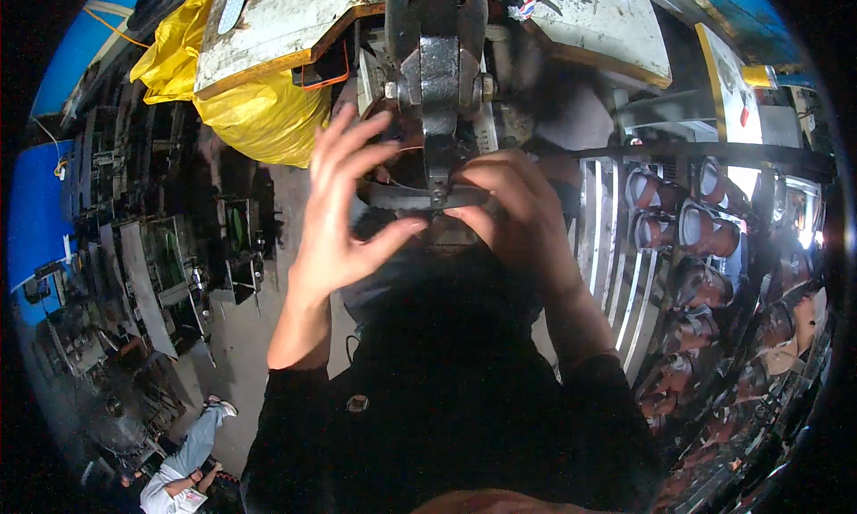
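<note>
A dark-soled shoe (391, 196), seen mostly by its black sole edge, sits under the narrow foot of a black machine head (439, 67). My right hand (518, 201) grips its right end, thumb on the near side and fingers over the far side. Around the left end, my left hand (335, 206) is spread, thumb apart from the raised fingers and not closed on the shoe. The machine's foot and my right fingers hide part of the shoe.
White worktops (277, 32) with worn edges flank the machine. A yellow bag (259, 112) hangs at left, near an orange-edged phone (323, 70). Racks of brown shoes (705, 233) stand at right. Dark machinery (147, 282) fills the left; another person (183, 478) is at lower left.
</note>
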### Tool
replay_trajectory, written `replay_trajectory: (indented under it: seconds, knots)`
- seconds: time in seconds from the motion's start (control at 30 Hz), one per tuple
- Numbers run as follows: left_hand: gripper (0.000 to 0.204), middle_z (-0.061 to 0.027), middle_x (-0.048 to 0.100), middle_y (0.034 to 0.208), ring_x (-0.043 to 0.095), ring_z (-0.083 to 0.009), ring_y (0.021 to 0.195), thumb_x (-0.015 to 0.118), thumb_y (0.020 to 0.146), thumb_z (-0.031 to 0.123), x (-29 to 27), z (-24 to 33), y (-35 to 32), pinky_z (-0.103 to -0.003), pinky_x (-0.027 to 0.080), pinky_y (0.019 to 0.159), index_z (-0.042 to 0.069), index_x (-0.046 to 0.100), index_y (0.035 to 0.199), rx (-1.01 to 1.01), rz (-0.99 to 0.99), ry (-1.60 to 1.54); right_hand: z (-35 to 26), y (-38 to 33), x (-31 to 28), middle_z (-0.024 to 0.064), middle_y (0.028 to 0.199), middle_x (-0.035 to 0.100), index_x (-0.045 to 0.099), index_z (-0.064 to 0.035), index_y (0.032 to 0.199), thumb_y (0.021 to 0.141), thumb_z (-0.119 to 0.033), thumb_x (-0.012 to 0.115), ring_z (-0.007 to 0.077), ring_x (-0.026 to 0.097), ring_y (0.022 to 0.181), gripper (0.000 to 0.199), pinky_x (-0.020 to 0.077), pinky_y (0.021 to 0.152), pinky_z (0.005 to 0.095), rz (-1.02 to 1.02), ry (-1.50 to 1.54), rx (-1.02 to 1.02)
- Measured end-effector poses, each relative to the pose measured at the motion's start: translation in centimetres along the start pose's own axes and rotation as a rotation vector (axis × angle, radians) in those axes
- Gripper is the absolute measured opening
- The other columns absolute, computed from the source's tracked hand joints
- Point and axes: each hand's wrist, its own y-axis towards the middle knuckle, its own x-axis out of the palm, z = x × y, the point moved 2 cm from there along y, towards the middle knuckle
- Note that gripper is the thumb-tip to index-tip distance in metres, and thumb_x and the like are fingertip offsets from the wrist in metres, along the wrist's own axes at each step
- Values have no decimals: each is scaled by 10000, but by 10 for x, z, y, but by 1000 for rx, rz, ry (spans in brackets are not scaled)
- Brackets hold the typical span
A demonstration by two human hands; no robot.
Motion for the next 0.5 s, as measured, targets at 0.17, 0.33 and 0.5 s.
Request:
replay_trajectory:
  seconds: [0.17, 0.33, 0.5]
  knots:
    - [414, -158, 554, 1321, 409, -393, 1355, 826, 674, 78, 14, 0, 8, -519, 304, 1113, 63, 625, 1036, -38, -150, -72, -7, 5, -4, 91, 1001, 601, 580, -86, 1016, 728, -111, 774, 312, 601, 955, 348, 522, 791, 408, -10, -94, -78]
    - [359, -155, 568, 1304, 514, -325, 1266, 835, 656, -15, 23, -13, -1, -408, 416, 1028, 31, 641, 956, -160, -135, -339, -12, 10, -7, 86, 1032, 578, 575, -81, 1041, 720, -115, 784, 322, 574, 980, 384, 510, 821, 407, -79, -121, -93]
    - [362, -160, 563, 1301, 535, -260, 1224, 835, 667, -33, 38, -32, -17, -360, 416, 1001, 33, 639, 964, -274, -76, -548, 9, -1, -6, 118, 1206, 525, 527, -71, 1215, 671, -136, 845, 324, 517, 1155, 633, 441, 982, 413, -20, 139, 24]
